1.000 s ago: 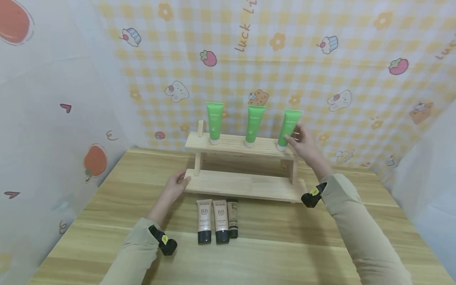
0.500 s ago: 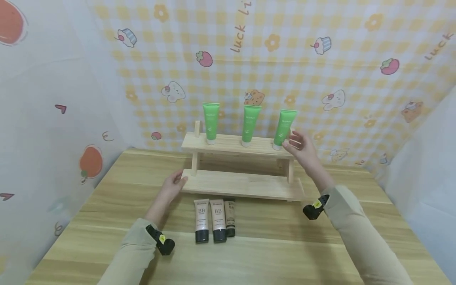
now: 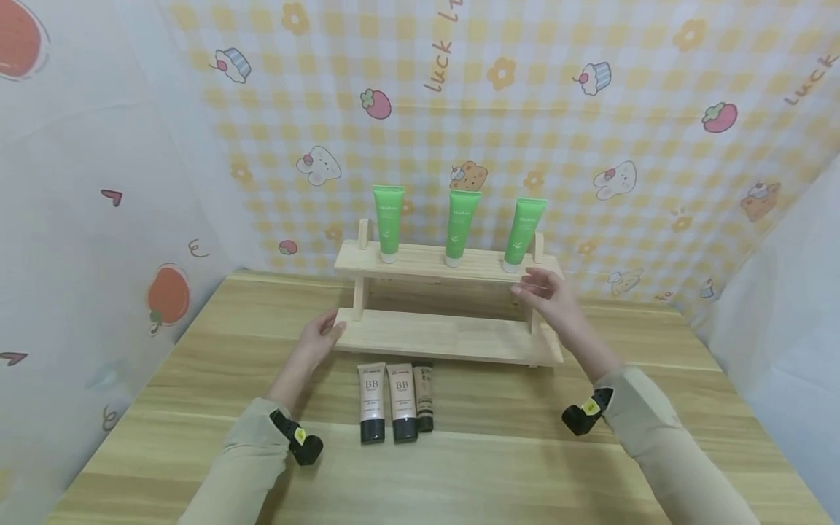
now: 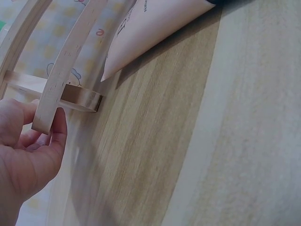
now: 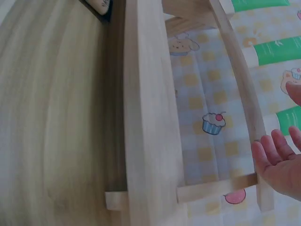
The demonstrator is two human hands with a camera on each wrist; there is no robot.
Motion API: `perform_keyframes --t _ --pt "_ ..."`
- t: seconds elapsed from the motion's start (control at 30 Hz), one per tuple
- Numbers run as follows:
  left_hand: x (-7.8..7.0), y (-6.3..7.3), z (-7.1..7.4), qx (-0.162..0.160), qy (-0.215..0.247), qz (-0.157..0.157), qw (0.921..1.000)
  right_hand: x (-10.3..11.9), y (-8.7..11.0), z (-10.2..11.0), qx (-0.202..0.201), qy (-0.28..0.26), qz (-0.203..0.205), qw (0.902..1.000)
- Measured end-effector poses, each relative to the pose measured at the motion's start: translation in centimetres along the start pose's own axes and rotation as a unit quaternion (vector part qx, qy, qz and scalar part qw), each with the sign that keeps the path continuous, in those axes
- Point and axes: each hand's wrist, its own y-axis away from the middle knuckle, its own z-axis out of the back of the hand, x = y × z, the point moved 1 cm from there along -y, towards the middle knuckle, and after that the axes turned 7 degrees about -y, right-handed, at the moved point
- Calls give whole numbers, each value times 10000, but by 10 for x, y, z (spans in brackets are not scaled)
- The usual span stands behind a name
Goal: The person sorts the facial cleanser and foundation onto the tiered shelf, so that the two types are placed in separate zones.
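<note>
A two-tier wooden display rack [image 3: 433, 335] stands on the table. My left hand [image 3: 318, 340] grips the left end of its lower board, thumb and fingers on either side of the wood [image 4: 59, 84]. My right hand [image 3: 550, 299] is by the right end of the upper board, fingers loosely extended and holding nothing. On that board three green tubes stand caps down: a left tube [image 3: 389, 226], a middle tube [image 3: 462, 227] and a right tube [image 3: 524, 232], the last leaning slightly right and nearest my right hand.
In front of the rack, two BB cream tubes [image 3: 372, 405] with black caps lie flat on the wood-grain table [image 3: 499, 467]. A slimmer tan tube [image 3: 424, 397] lies right beside them. A patterned cloth backdrop [image 3: 420, 138] hangs close behind the rack.
My right hand has let go of the right green tube and moved down and away from it, leaving it standing. My left hand keeps its grip on the rack.
</note>
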Motion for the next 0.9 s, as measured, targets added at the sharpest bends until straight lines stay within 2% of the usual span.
perform_keyframes --t 0.13,0.4,0.5,0.63,0.8,0.9 --pt "0 -1 0 22 42 35 10000 -4 5 -15 213 -103 -235 9994" --pt "0 -2 -3 13 86 41 10000 -14 12 -48 885 -210 -574 9942" --pt "0 -3 -4 -37 77 7 10000 -16 15 -58 1110 -75 -630 9918" --pt "1 -3 -4 -58 81 -13 9999 -18 20 -72 1417 -161 -629 9878" --pt "0 -2 -2 -39 57 23 10000 -23 26 -88 1780 -176 -722 9812" --pt "-1 -2 -1 -65 71 50 9999 -28 31 -99 2210 -86 -778 9721"
